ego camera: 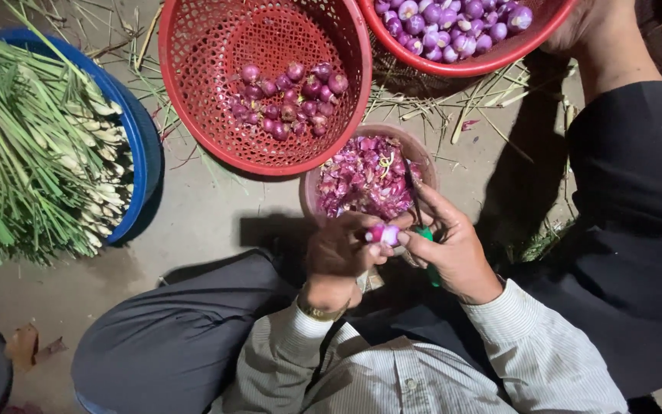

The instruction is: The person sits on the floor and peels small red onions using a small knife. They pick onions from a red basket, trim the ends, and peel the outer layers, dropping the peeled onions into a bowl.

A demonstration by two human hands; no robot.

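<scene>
Shallot [382, 233] gripped by left hand [340, 249]; right hand [453, 245] clasps knife [415, 203] over bowl [312, 195] of peels.

Bare concrete floor [208, 207] lies open between the blue plastic tub of green stalks [141, 146] and the small pink bowl of purple peelings [312, 188]. Ahead, the red mesh basket of unpeeled shallots [193, 84] blocks passage; a dark-trousered knee [185, 330] closes the near left.

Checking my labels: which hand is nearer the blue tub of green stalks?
Left. The left hand, pinching a shallot, sits closer to the blue tub; the right hand with the knife lies farther away.
</scene>
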